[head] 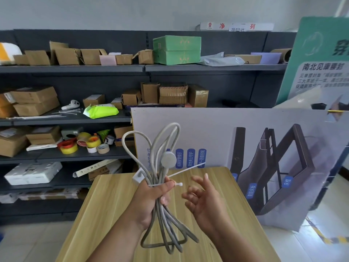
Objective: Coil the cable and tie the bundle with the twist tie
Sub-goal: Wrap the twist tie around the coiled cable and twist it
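"Cable first: where was it?"

"The long pale-grey round cable (pixel 161 216) was gathered into long loops and stood upright in the air above the light wood-grain desk (pixel 105 214). The left hand (pixel 151 197) held it round the middle, its grip curled tight about the strands, with loops fanning out above and below the fist."

"And the tie?"

"A thin white plastic tie (pixel 186 169) ran round the bundle just above the left fingers. The left thumb lay over the band. The tie's small head stuck out to the right, and its long tail slanted up and to the right, free."

"What about the other hand?"

"The right hand (pixel 204 197) hovered just beside the tie's head, palm turned toward the bundle. Its grip was spread, fingers loosely bent, holding nothing and touching nothing that I could see."

"Any ends showing?"

"A flat round white puck (pixel 168 160) sat against the upper loops, and a small white square plug block (pixel 138 175) poked out at the left, touching the top of the left hand."

"Behind it all?"

"Dark grey metal shelving (pixel 75 68) carried brown cardboard boxes (pixel 35 100) and coloured tape rolls (pixel 81 142). A large white printed board (pixel 217 129) leaned behind the desk."
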The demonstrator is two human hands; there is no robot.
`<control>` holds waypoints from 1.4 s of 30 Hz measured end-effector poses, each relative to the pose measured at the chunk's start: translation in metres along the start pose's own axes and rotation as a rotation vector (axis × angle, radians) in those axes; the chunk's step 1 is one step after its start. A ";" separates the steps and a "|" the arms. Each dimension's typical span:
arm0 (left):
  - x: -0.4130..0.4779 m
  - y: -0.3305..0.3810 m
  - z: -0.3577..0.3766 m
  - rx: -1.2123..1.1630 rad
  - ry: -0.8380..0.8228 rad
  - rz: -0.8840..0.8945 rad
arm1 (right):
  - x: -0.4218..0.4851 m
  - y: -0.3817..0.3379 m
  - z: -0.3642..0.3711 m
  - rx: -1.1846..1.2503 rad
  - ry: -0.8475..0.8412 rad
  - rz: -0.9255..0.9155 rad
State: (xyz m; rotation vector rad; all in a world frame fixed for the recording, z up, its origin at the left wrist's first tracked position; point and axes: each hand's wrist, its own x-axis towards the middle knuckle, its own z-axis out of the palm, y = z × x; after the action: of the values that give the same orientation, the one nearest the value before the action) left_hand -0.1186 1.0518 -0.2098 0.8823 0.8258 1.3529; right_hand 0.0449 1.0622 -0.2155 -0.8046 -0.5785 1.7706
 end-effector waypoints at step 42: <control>0.007 0.004 0.016 -0.018 -0.006 -0.022 | -0.011 -0.027 0.012 -0.038 -0.315 -0.060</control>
State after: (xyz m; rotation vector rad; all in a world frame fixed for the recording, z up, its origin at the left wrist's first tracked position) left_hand -0.1053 1.0583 -0.1991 0.8607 0.8151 1.3356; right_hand 0.0545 1.0610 -0.1855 -0.5299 -0.8370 1.8484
